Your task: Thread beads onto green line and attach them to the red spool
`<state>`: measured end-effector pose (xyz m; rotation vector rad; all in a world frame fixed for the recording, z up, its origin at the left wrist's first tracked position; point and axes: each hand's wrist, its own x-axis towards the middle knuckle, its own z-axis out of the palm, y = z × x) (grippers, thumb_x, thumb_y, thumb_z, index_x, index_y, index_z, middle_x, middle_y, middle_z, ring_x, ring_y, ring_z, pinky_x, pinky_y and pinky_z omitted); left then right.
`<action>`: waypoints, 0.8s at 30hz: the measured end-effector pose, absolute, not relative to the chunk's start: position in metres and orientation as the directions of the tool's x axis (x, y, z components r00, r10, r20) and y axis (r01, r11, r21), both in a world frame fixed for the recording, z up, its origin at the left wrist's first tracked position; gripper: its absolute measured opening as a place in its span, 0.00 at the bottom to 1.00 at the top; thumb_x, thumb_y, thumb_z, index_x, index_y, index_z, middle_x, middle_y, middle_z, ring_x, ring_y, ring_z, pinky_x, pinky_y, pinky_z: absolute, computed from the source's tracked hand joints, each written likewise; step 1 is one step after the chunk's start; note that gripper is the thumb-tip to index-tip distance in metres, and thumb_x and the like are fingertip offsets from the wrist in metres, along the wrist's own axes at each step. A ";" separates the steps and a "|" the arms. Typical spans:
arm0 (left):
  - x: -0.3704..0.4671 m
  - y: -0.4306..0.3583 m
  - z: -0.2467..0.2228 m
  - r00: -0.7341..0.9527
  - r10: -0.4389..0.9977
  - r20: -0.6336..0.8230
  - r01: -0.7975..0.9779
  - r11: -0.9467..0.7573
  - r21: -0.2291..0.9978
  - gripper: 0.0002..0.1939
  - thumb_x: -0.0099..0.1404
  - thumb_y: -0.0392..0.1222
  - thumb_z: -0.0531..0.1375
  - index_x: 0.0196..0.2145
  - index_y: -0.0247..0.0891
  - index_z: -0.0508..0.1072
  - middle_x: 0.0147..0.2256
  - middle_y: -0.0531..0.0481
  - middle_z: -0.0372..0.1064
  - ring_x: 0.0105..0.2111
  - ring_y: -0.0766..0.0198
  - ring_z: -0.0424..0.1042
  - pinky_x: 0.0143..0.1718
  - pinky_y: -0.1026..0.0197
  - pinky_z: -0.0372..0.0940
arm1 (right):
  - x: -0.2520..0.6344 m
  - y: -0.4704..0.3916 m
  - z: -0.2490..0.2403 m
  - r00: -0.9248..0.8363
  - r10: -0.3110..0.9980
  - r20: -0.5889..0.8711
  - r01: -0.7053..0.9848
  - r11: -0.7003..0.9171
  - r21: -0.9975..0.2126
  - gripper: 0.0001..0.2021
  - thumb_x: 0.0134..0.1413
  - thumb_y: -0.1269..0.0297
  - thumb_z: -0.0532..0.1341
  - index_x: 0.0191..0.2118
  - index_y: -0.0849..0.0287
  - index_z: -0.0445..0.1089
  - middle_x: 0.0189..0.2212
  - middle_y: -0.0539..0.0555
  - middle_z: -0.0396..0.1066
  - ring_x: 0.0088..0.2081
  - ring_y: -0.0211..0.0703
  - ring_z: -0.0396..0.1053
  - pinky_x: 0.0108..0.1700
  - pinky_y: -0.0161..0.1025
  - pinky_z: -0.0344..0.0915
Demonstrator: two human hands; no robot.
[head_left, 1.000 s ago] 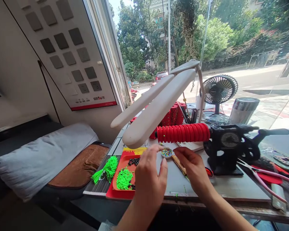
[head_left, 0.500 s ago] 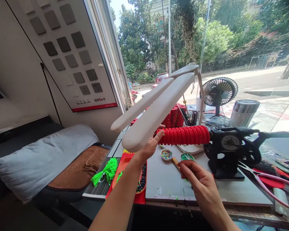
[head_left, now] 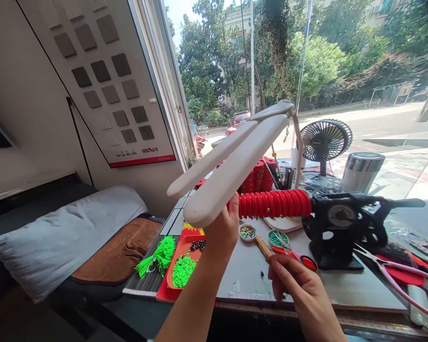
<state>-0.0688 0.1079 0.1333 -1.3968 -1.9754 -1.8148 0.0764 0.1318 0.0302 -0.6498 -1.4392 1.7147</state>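
A red ribbed roll [head_left: 274, 204] sticks out sideways from a black hand-cranked winder [head_left: 337, 223]. My left hand [head_left: 225, 228] is closed round the roll's free end, its thumb upright in front; the other fingers are hidden. Small beads show along the roll's underside. Over the board, my right hand [head_left: 296, 285] has thumb and fingers pinched together, and what they hold is too fine to make out. Just beyond it lie orange-handled scissors [head_left: 308, 262], partly covering a bowl of green beads [head_left: 276, 236], and a tan ridged stick [head_left: 263, 247]. A small black piece [head_left: 262, 274] is left of the fingers.
A white two-bar lamp [head_left: 235, 166] hangs over my left hand. An orange tray [head_left: 173, 273] holds green and black pieces, beside a green bundle [head_left: 159, 256]. A bowl of mixed beads [head_left: 248, 232], pink-handled pliers [head_left: 403, 270], a fan [head_left: 324, 140] and a steel flask [head_left: 363, 173] stand around.
My left hand has turned more upright at the roll's end, and its forearm has shifted right, uncovering the green pieces. My right hand has dropped slightly, and the scissors now show beyond it.
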 end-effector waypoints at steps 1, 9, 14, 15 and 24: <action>-0.060 0.100 0.129 -0.619 0.479 0.622 0.690 -0.048 0.722 0.14 0.61 0.51 0.52 0.36 0.41 0.70 0.33 0.47 0.70 0.37 0.56 0.66 0.39 0.56 0.58 | 0.077 0.130 0.030 -0.572 0.814 0.096 -0.251 -0.063 -0.966 0.14 0.49 0.52 0.61 0.33 0.59 0.71 0.21 0.47 0.64 0.19 0.33 0.59 0.23 0.31 0.57; -0.021 0.092 0.088 -0.603 0.788 0.119 0.175 -0.015 0.985 0.10 0.55 0.45 0.59 0.31 0.35 0.74 0.26 0.51 0.68 0.23 0.69 0.60 0.26 0.64 0.55 | 0.086 0.121 0.032 -0.624 0.781 0.006 -0.279 -0.216 -0.936 0.13 0.45 0.52 0.64 0.31 0.58 0.73 0.22 0.50 0.69 0.22 0.36 0.64 0.25 0.31 0.61; -0.018 0.095 0.081 -0.645 0.759 0.086 0.067 -0.056 0.996 0.10 0.55 0.44 0.60 0.28 0.33 0.72 0.23 0.53 0.64 0.22 0.72 0.58 0.26 0.66 0.55 | 0.089 0.125 0.028 -0.595 0.800 -0.077 -0.282 -0.298 -0.912 0.14 0.42 0.53 0.66 0.31 0.58 0.74 0.25 0.52 0.71 0.25 0.39 0.66 0.27 0.34 0.65; -0.017 0.093 0.081 -0.656 0.751 0.080 0.055 -0.058 0.997 0.10 0.55 0.44 0.59 0.29 0.34 0.72 0.23 0.54 0.64 0.23 0.71 0.59 0.26 0.67 0.56 | 0.090 0.126 0.026 -0.594 0.800 -0.086 -0.288 -0.311 -0.905 0.14 0.41 0.53 0.66 0.31 0.58 0.74 0.25 0.52 0.71 0.26 0.39 0.67 0.28 0.34 0.66; 0.002 0.061 0.069 -0.419 0.908 -0.009 -0.512 -0.228 0.828 0.06 0.60 0.42 0.56 0.32 0.37 0.66 0.20 0.52 0.70 0.25 0.68 0.68 0.37 0.62 0.61 | 0.105 0.130 0.019 -0.625 0.766 -0.148 -0.303 -0.414 -0.858 0.13 0.45 0.53 0.64 0.33 0.56 0.73 0.24 0.51 0.71 0.30 0.41 0.69 0.37 0.35 0.65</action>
